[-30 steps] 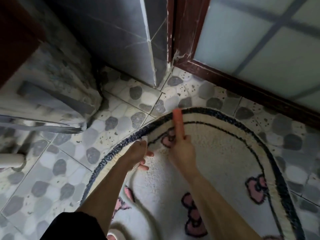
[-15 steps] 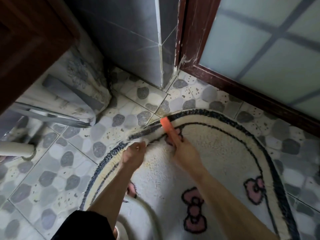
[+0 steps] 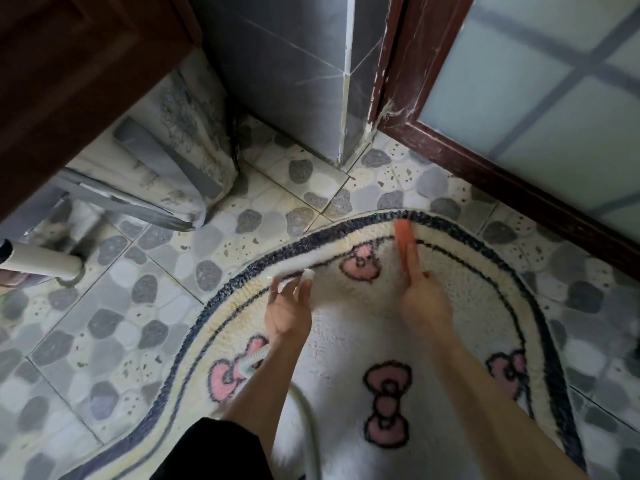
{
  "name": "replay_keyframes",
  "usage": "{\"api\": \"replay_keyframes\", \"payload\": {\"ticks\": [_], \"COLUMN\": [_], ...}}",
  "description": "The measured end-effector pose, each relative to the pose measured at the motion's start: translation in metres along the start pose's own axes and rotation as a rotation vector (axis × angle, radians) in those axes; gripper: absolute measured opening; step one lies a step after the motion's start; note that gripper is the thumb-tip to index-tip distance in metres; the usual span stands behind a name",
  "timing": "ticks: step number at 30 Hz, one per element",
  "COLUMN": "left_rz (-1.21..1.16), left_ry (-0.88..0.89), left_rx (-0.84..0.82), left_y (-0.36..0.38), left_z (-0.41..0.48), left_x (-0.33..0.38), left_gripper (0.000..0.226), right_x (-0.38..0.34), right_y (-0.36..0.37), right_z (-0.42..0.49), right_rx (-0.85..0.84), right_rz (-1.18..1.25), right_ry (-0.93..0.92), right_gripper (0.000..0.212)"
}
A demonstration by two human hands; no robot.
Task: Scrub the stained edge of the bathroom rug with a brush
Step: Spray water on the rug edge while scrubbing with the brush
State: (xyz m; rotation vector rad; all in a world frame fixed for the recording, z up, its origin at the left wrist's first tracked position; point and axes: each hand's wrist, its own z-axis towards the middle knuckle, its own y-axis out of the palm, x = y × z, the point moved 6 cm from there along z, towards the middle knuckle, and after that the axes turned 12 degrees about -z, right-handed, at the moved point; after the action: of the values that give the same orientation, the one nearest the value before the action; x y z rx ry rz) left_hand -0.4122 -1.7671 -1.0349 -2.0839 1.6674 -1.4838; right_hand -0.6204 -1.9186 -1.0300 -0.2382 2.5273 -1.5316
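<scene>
While the orange brush (image 3: 404, 237) lies on the cream band of the rug (image 3: 346, 341), just inside the dark border at its far end, the head view lets me judge that the scrubbing is under way but not finished. No foam shows, and I cannot make out the stain itself. The left hand (image 3: 289, 308) is turned palm up and pinches the lifted rim of the rug with its fingertips. The right hand (image 3: 425, 299) grips the brush, its forefinger stretched along the brush's back and the arm reaching forward.
</scene>
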Motion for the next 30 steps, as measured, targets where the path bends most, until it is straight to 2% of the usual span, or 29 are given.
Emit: {"api": "replay_keyframes", "payload": {"ticks": [2, 3, 5, 7, 8, 10, 12, 14, 16, 18, 20, 22, 24, 26, 28, 30], "left_rz": [-0.003, 0.005, 0.062, 0.126, 0.158, 0.208, 0.221, 0.217, 0.199, 0.189, 0.204, 0.228, 0.248, 0.244, 0.235, 0.247], "left_ry": [-0.043, -0.067, -0.083, -0.043, -0.022, -0.006, -0.015, -0.004, 0.0, -0.014, -0.019, -0.007, -0.003, -0.004, -0.014, -0.013], "left_rx": [0.013, 0.016, 0.008, 0.014, 0.017, 0.005, -0.018, -0.035, -0.027, -0.02, -0.021, -0.043, -0.069, -0.07, -0.07, -0.083], "left_y": [-0.003, -0.005, -0.009, -0.017, -0.021, -0.027, -0.03, -0.03, -0.029, -0.029, -0.033, -0.035, -0.034, -0.034, -0.033, -0.033], "left_z": [-0.003, -0.002, 0.0, 0.005, 0.008, 0.012, 0.014, 0.014, 0.013, 0.014, 0.015, 0.014, 0.012, 0.013, 0.015, 0.018], "left_x": [-0.006, -0.011, -0.02, -0.02, -0.02, -0.019, -0.018, -0.018, -0.018, -0.019, -0.018, -0.017, -0.018, -0.021, -0.023, -0.025], "left_gripper": [0.056, 0.056, 0.056, 0.053, 0.052, 0.05, 0.05, 0.05, 0.049, 0.047, 0.046, 0.046, 0.046, 0.048, 0.049, 0.048], "right_x": [-0.01, -0.035, -0.093, -0.123, -0.118, -0.078, -0.026, -0.019, -0.061, -0.113, -0.126, -0.088, -0.035, -0.025, -0.066, -0.114], "right_y": [0.001, 0.005, 0.022, 0.034, 0.032, 0.016, -0.008, -0.007, 0.01, 0.038, 0.041, 0.023, 0.004, -0.001, 0.015, 0.04], "right_z": [-0.008, -0.014, -0.026, -0.033, -0.025, -0.004, 0.013, 0.007, -0.011, -0.033, -0.037, -0.013, 0.007, -0.001, -0.022, -0.048], "right_rx": [0.034, 0.047, 0.012, -0.025, -0.028, -0.034, 0.033, 0.077, 0.059, 0.004, -0.006, -0.017, 0.035, 0.079, 0.078, 0.026], "right_rz": [0.081, 0.152, 0.196, 0.047, -0.029, -0.112, -0.153, -0.104, 0.102, -0.02, -0.139, -0.112, -0.065, 0.02, 0.122, 0.033], "right_ry": [0.108, 0.068, -0.164, -0.408, -0.456, -0.383, -0.145, -0.024, -0.06, -0.284, -0.476, -0.43, -0.19, 0.003, -0.039, -0.26], "right_gripper": [0.086, 0.083, 0.079, 0.079, 0.079, 0.078, 0.082, 0.086, 0.08, 0.07, 0.076, 0.08, 0.076, 0.076, 0.081, 0.081]}}
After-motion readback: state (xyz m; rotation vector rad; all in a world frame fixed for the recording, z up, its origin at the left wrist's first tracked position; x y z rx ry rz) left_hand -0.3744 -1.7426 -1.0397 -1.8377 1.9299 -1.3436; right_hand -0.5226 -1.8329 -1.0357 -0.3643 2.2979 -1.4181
